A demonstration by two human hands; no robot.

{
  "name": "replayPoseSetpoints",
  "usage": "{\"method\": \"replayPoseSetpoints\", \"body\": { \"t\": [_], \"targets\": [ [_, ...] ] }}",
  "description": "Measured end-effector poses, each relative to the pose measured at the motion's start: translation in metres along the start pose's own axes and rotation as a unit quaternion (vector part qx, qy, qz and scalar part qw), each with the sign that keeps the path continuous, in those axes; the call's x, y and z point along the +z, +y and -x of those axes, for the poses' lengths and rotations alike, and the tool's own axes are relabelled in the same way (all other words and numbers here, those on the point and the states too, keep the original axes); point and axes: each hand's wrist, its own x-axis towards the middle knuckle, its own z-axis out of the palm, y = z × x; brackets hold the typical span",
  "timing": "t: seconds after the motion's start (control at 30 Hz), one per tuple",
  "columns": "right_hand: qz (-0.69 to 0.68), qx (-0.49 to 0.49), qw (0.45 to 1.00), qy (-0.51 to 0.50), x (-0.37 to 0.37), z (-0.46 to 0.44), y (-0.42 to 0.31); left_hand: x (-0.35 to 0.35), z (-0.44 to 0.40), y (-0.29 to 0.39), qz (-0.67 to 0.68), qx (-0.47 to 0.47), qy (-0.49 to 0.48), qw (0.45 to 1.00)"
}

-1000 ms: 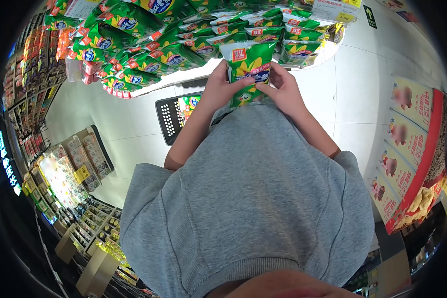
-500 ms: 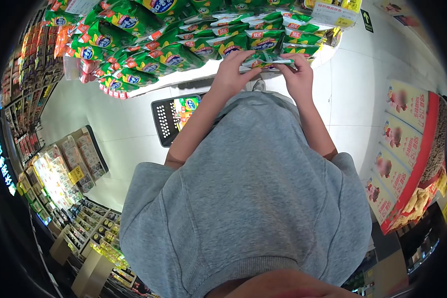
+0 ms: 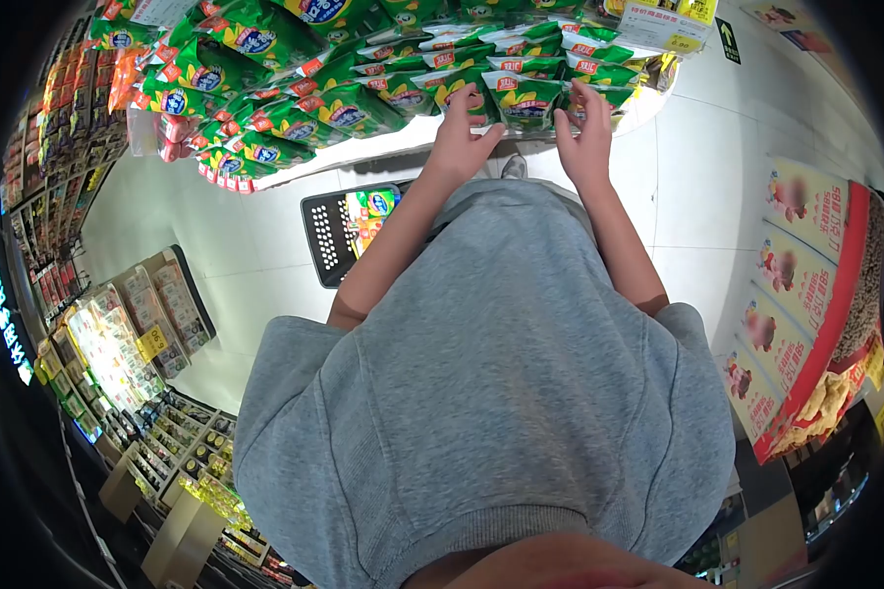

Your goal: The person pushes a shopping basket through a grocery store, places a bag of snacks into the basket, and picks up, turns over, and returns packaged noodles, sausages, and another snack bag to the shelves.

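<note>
A green snack bag with a red-and-white label at its top rests face-out in the front row of a display of similar bags, between my two hands. My left hand is on the bag's left side, its fingers apart and its thumb stretched toward the lower corner. Close to the right edge is my right hand, fingers curved but apart. Neither hand is wrapped round the bag; whether a fingertip still touches it is hard to tell.
A black basket with colourful packets stands on the floor below the shelf's white edge. A price sign is at the display's right end. Stocked shelves line the left, and a red-edged promotional stand is on the right.
The bag between my hands was tipped nearly edge-on; now its front shows. My fingers have come off its top edge and moved apart to either side.
</note>
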Motion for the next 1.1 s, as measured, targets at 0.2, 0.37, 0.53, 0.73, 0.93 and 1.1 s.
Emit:
{"method": "replayPoseSetpoints", "body": {
  "t": [0.2,0.37,0.53,0.73,0.93,1.1],
  "targets": [
    [0.106,0.011,0.985,-0.138,-0.013,0.004,0.005,0.002,0.007,0.008,0.01,0.005,-0.022,1.0],
    [0.141,-0.004,0.974,-0.176,0.0,0.015,0.016,0.002,0.0,0.009,-0.062,0.069,-0.025,0.995],
    [0.177,0.013,0.967,-0.183,-0.007,0.013,0.013,0.003,0.001,0.015,-0.082,0.083,-0.023,0.993],
    [0.202,-0.046,0.956,-0.208,-0.007,0.01,0.027,0.008,-0.008,-0.001,-0.094,0.113,-0.019,0.989],
    [0.245,0.051,0.915,-0.318,-0.01,-0.005,0.016,0.02,-0.009,0.029,-0.096,0.163,-0.011,0.982],
    [0.157,0.088,0.969,-0.171,-0.032,-0.01,0.031,0.03,-0.024,0.043,-0.116,0.198,-0.09,0.969]
  ]
}}
